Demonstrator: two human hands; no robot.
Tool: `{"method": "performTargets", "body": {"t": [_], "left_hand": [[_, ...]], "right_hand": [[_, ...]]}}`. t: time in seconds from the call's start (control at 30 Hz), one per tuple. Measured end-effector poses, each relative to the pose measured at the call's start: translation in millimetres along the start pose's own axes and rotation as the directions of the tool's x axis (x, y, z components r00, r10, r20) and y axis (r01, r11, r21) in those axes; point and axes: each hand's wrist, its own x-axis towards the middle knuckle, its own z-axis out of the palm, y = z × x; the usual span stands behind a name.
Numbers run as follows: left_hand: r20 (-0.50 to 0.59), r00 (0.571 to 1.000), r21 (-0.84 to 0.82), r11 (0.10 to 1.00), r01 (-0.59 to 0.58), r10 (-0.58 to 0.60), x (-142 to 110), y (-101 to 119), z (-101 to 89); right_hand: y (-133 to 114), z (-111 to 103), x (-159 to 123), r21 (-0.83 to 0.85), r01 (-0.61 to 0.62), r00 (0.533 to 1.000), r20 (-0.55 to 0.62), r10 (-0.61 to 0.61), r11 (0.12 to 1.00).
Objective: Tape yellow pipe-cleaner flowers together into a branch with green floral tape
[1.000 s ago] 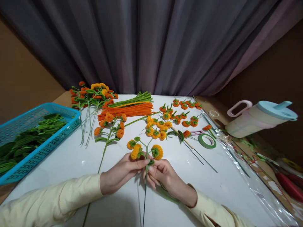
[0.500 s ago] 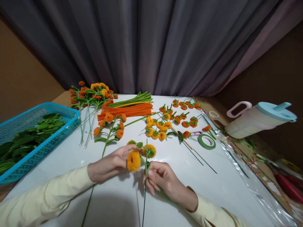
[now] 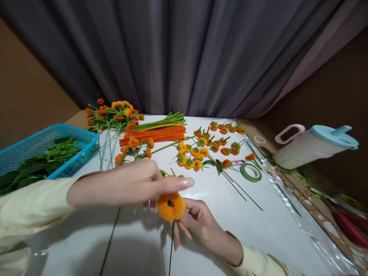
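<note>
A yellow-orange fuzzy flower [image 3: 165, 211] with a dark centre faces up toward me between my hands. My left hand [image 3: 123, 184] is bent around its head, the thumb stretched across the top edge and the other fingers curled partly out of sight behind it. My right hand [image 3: 202, 224] pinches the flower stem [image 3: 171, 249] just below, closed on it; the thin dark stem runs down toward me. More yellow petals and green bits of the same spray show behind my left thumb, mostly covered. Behind my left hand lies a finished orange flower spray [image 3: 133, 143].
At left stands a blue basket [image 3: 77, 155] of green leaves. Orange pipe cleaners [image 3: 155, 134], loose yellow flower heads [image 3: 189, 163] and orange flower heads [image 3: 225, 150] lie farther back. Green tape [image 3: 251, 172], a tumbler [image 3: 304, 149] and clear plastic wrap [image 3: 310, 237] are at right.
My left hand has moved over the flower, its thumb now reaching across to the right. The flower has shifted right and turned its face up. My right hand stays nearly in place.
</note>
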Motion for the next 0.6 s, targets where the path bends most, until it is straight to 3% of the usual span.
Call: {"method": "performTargets", "body": {"t": [0.1,0.2,0.27,0.47,0.6], "left_hand": [[0.185,0.975,-0.078,0.988,0.136,-0.119,14,13,-12.1],[0.419,0.898,-0.197,0.952,0.235,-0.135,22,17,-16.9],[0.51,0.851,-0.223,0.937,0.27,-0.124,23,19,-17.2],[0.422,0.892,-0.121,0.965,0.234,-0.163,21,22,-15.2],[0.432,0.892,-0.13,0.971,0.203,-0.128,24,16,-11.4]], "right_hand": [[-2,4,1,-0.04,0.019,0.999,-0.042,-0.021,0.999],[-4,7,1,-0.087,0.036,0.995,-0.087,-0.043,0.996],[-6,10,0,-0.123,0.037,0.992,-0.119,-0.052,0.992],[-11,17,-1,-0.208,0.018,0.985,-0.166,-0.053,0.978],[-11,19,0,-0.227,-0.008,0.985,-0.17,-0.032,0.974]]}}
